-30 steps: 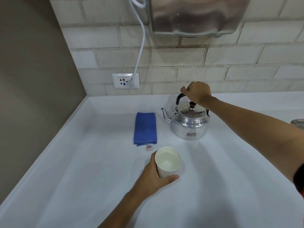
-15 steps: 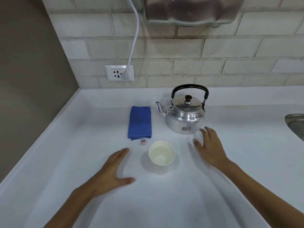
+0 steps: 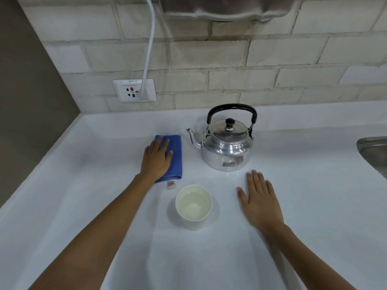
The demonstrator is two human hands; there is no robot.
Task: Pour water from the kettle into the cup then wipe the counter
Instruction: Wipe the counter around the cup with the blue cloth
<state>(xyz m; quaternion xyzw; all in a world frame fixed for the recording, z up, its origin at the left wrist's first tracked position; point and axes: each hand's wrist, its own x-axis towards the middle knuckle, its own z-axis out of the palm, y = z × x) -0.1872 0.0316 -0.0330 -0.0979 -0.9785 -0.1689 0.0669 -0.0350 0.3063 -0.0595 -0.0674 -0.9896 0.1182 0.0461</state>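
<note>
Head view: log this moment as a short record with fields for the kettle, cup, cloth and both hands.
kettle: shiny metal kettle with black handle, upright on the white counter, lid on, spout pointing left
cup: white paper cup, holds water, in front of the kettle
cloth: folded blue cloth, left of the kettle
left hand: flat on the cloth
right hand: open, flat on the counter, right of the cup

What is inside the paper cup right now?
The paper cup holds clear water, filling it partway; its pale bottom shows through. Nothing else is visible inside.
</note>
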